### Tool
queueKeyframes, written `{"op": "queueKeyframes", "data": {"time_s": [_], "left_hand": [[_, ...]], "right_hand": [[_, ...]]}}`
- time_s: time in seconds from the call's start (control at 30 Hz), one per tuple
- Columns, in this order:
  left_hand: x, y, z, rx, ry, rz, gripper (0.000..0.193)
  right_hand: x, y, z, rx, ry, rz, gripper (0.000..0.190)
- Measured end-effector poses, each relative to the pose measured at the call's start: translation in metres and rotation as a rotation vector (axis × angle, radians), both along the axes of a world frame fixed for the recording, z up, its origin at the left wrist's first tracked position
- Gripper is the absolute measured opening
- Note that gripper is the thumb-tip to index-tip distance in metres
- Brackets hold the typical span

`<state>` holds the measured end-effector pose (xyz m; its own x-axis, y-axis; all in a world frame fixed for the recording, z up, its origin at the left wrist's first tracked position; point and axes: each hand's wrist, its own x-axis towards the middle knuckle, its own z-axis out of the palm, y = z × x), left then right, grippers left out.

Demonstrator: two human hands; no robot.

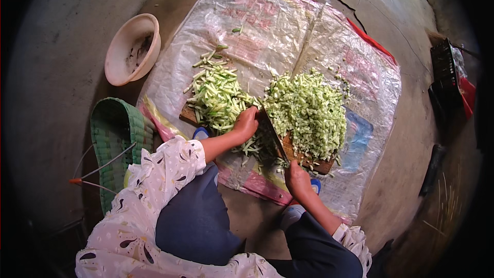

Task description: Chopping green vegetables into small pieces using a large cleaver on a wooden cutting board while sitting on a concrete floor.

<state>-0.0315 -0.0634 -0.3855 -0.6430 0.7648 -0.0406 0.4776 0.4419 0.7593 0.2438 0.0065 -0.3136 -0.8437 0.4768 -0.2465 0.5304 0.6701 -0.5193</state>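
My right hand (298, 177) is closed around the handle of a cleaver or large knife (274, 133), whose dark blade points away from me. Beside the far end of the blade, my left hand (246, 123) rests with bent fingers on green vegetable strips; whether it grips any is hidden. A loose pile of pale green strips (218, 96) lies to the left, partly over a wooden board (188, 115). Right of the blade, a larger heap of finely diced green vegetable (308, 112) covers much of the wooden cutting board (287, 147).
Under the boards a plastic woven sack (247, 50) is spread on the cracked concrete floor (409, 123). A pinkish plastic basin (153, 46) and a green woven basket (141, 127) stand at the left. A black crate (445, 65) stands far right.
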Motion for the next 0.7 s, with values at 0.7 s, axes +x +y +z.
{"op": "queueKeyframes", "data": {"time_s": [0.7], "left_hand": [[0.016,-0.070,0.052,-0.098,0.442,-0.406,0.043]], "right_hand": [[-0.003,-0.014,0.007,-0.081,0.067,0.027,0.020]]}}
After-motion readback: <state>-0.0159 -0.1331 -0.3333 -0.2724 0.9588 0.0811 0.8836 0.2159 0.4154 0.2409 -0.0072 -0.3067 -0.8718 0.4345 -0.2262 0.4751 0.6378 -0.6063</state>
